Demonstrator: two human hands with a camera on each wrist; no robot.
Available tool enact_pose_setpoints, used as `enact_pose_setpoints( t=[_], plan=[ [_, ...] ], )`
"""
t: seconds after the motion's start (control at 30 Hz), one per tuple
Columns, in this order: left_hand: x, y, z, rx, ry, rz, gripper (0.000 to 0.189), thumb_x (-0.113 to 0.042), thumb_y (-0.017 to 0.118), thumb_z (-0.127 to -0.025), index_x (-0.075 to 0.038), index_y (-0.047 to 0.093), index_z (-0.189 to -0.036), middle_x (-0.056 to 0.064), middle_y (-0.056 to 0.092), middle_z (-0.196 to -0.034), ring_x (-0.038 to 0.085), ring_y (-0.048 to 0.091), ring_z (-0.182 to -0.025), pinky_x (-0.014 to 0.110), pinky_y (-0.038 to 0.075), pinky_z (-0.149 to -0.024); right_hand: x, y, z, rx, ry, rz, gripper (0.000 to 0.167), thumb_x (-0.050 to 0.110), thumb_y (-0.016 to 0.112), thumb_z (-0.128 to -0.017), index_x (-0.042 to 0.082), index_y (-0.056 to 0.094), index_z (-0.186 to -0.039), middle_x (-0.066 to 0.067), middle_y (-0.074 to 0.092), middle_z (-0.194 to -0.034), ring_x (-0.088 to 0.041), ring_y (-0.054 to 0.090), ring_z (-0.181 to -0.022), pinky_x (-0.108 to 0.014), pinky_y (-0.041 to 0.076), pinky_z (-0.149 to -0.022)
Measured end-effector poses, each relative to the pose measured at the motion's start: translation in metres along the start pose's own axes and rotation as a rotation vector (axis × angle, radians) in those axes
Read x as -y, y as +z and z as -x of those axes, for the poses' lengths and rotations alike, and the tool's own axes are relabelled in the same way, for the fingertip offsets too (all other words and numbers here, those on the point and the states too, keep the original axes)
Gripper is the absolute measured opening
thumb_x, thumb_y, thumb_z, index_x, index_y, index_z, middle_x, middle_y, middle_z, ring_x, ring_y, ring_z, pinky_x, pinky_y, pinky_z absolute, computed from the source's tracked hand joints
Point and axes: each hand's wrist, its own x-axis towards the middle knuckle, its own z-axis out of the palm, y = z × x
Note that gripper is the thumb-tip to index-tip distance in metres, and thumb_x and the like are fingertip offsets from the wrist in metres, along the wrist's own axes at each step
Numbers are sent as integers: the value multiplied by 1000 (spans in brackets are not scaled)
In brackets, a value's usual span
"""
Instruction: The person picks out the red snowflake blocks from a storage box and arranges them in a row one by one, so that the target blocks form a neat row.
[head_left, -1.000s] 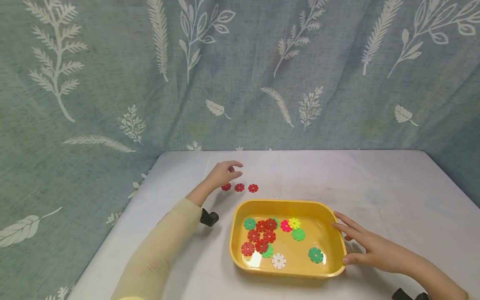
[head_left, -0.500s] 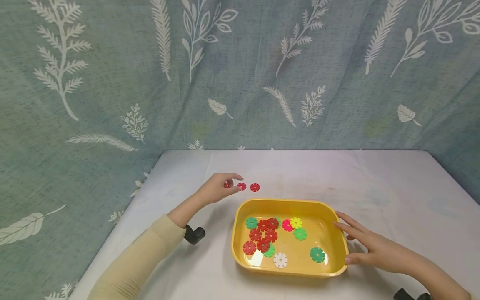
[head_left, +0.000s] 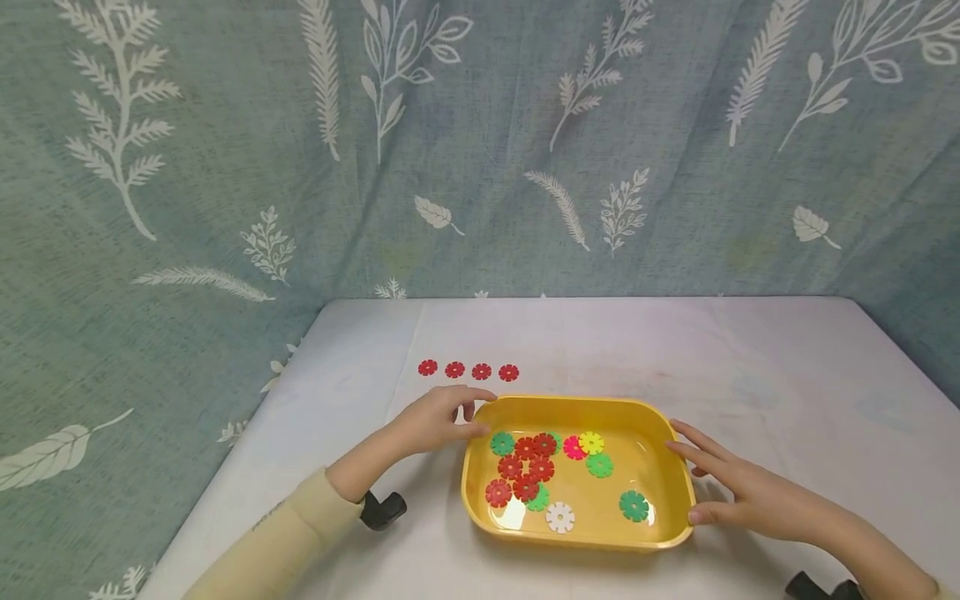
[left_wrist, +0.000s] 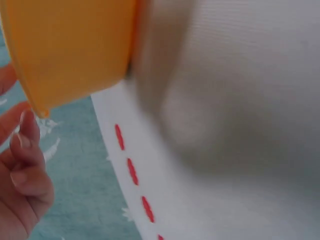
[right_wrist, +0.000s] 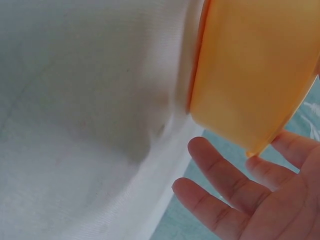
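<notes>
A yellow plastic tray (head_left: 577, 546) sits on the table with notched plastic discs lying flat in it. Several are red (head_left: 511, 467), the others green (head_left: 633, 505), pink, yellow and white (head_left: 559, 517). My left hand (head_left: 435, 421) is at the tray's back left corner, index finger and thumb at the rim and no disc between them. On the right side, my right hand (head_left: 750, 492) touches the rim with its fingertips, fingers spread and fairly straight. Behind the tray, several red discs (head_left: 454, 369) form a row on the cloth.
White cloth (head_left: 810, 375) covers the table. A teal leaf-patterned curtain (head_left: 480, 167) hangs behind it and down both sides. Black wrist mounts (head_left: 383, 510) sit under both wrists.
The left hand has left a red disc at the left end of the row and come back toward the tray's left rim. The right hand has stayed at the right rim.
</notes>
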Motion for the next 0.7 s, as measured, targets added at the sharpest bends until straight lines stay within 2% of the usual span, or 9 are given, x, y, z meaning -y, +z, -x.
enact_pose_setpoints(
  t=[0.13, 0.2, 0.3, 0.4, 0.53, 0.7],
  plan=[
    [7, 4, 7, 57, -16, 65, 49, -26, 71, -79, -13, 55, -124, -6, 51, -78, 13, 46, -67, 21, 41, -55, 1, -3, -1, 21, -12, -10, 79, 40, 61, -84, 12, 21, -146, -16, 7, -152, -26, 52, -103, -29, 48, -72],
    [9, 6, 9, 78, -35, 93, 53, -28, 72, -78, -13, 53, -126, -6, 53, -82, 13, 47, -68, 21, 43, -56, 2, -6, -2, 43, -7, -14, 79, 40, 61, -84, 11, 21, -146, -18, 7, -151, -31, 52, -105, -33, 49, -74],
    [12, 7, 12, 98, -54, 135, 60, -30, 73, -77, -14, 50, -130, -5, 55, -89, 13, 47, -68, 23, 44, -56, 7, -13, -5, 34, 4, 46, 80, 48, 60, -81, 10, 27, -143, -20, 15, -150, -38, 49, -112, -42, 49, -78],
    [13, 8, 14, 114, -56, 175, 66, -29, 74, -76, -12, 46, -133, -2, 56, -95, 13, 48, -69, 24, 45, -56, 15, -22, -8, -13, 2, 154, 80, 56, 57, -78, 8, 38, -139, -18, 29, -146, -40, 45, -118, -47, 47, -82],
    [16, 9, 17, 133, -44, 206, 76, -28, 76, -74, -10, 39, -138, 0, 57, -99, 13, 50, -69, 23, 45, -57, 29, -38, -12, -82, -29, 284, 73, 56, 57, -79, 9, 46, -133, -12, 45, -137, -35, 49, -117, -42, 48, -83],
    [18, 8, 19, 184, -33, 231, 86, -28, 78, -72, -9, 32, -142, 3, 56, -104, 12, 50, -67, 22, 43, -56, 52, -56, -25, -78, -54, 325, 61, 42, 64, -81, 12, 47, -131, -9, 53, -129, -26, 58, -104, -33, 51, -75]
  ],
)
